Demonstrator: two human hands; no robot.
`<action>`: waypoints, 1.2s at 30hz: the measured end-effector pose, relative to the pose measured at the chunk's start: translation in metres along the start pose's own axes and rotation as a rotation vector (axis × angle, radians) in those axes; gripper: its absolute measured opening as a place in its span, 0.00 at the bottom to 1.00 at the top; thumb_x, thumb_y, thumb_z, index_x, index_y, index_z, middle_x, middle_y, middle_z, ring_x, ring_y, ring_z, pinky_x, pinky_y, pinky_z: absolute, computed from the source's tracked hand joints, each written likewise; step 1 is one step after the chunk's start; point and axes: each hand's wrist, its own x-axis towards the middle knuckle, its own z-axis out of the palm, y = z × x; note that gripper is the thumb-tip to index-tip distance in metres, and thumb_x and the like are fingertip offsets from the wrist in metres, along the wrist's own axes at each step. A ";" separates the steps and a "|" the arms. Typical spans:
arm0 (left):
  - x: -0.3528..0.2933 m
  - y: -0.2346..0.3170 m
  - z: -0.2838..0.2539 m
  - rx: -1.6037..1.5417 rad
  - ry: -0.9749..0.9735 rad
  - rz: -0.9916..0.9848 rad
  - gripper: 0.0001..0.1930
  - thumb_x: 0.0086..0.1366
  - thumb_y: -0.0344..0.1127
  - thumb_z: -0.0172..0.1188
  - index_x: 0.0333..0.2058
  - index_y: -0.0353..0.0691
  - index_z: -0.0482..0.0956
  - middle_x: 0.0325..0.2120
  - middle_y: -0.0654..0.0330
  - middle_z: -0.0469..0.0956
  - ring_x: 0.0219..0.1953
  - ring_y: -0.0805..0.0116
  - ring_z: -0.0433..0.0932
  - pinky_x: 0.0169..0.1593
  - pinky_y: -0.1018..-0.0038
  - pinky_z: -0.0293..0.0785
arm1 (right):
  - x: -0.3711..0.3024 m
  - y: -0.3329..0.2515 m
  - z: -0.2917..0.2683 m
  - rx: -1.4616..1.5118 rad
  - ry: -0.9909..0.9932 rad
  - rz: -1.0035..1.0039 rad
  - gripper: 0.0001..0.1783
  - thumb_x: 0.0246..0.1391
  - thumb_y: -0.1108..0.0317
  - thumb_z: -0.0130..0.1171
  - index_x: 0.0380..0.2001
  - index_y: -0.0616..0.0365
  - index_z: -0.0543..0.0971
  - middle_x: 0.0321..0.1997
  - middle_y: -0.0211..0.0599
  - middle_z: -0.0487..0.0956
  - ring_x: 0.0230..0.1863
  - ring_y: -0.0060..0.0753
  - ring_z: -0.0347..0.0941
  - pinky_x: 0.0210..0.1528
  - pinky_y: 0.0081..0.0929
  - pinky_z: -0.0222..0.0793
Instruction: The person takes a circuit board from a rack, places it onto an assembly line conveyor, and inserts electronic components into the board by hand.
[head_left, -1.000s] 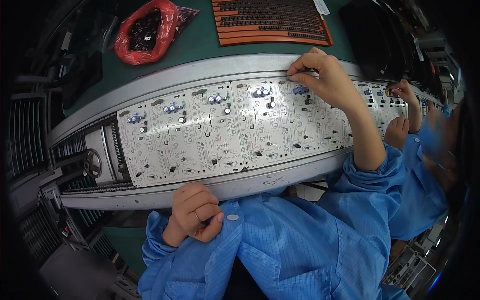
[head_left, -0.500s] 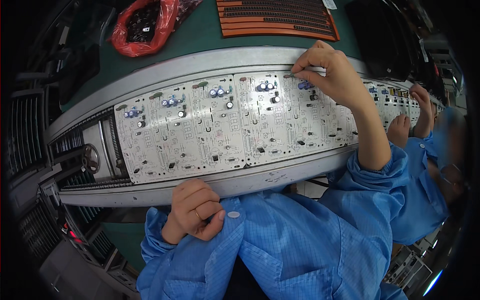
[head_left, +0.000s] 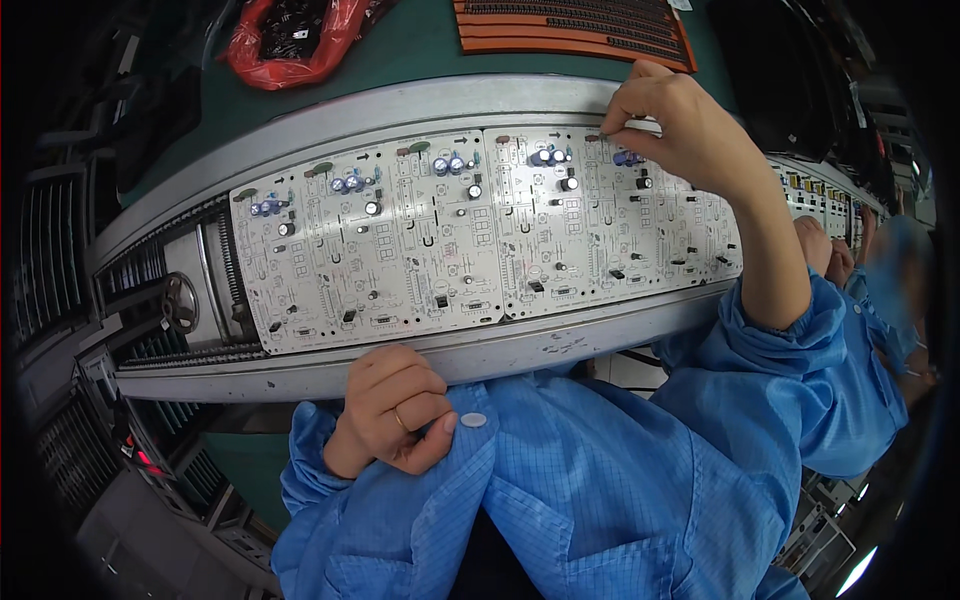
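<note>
A row of white circuit boards (head_left: 390, 265) lies between two metal rails, carrying blue-and-silver capacitors (head_left: 448, 166) and small black parts. Green disc components (head_left: 418, 147) stand along the far edge of the left boards. My right hand (head_left: 680, 125) reaches over the far edge with thumb and forefinger pinched beside a small reddish-brown component (head_left: 592, 138); whatever lies between the fingertips is hidden. My left hand (head_left: 395, 410), with a ring on one finger, is curled closed against the near rail (head_left: 300, 382). Its palm is hidden, so I cannot see whether something is inside.
Beyond the far rail (head_left: 400, 103), an opened red plastic bag (head_left: 250, 62) of dark parts and an orange rack (head_left: 580, 42) with black strips rest on a green surface. A handwheel (head_left: 180, 302) sits at the left. A co-worker's hands (head_left: 815, 245) are at the line on the right.
The view has shifted slightly, with the boards sitting higher in it. My right hand stays pinched at the same board's far edge, my left stays curled. The co-worker's raised hand has come down.
</note>
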 end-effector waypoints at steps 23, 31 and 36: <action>0.001 -0.003 0.000 -0.044 -0.059 -0.023 0.06 0.44 0.29 0.63 0.19 0.39 0.73 0.17 0.61 0.71 0.17 0.65 0.68 0.19 0.73 0.63 | 0.007 0.005 -0.006 0.033 -0.127 0.090 0.05 0.43 0.78 0.68 0.27 0.63 0.82 0.30 0.35 0.81 0.36 0.33 0.77 0.42 0.27 0.75; 0.000 -0.006 0.002 -0.042 -0.054 -0.003 0.06 0.44 0.30 0.63 0.19 0.39 0.74 0.17 0.60 0.71 0.17 0.65 0.69 0.19 0.73 0.63 | 0.026 0.046 0.022 0.410 0.375 -0.829 0.05 0.43 0.75 0.66 0.27 0.63 0.81 0.29 0.38 0.82 0.37 0.41 0.75 0.41 0.31 0.72; -0.002 -0.006 0.001 -0.025 -0.064 -0.011 0.06 0.44 0.31 0.63 0.19 0.39 0.74 0.17 0.60 0.71 0.17 0.65 0.69 0.18 0.73 0.63 | 0.016 -0.002 -0.017 0.042 -0.214 -0.007 0.05 0.43 0.75 0.66 0.27 0.63 0.81 0.28 0.38 0.81 0.38 0.40 0.75 0.42 0.32 0.73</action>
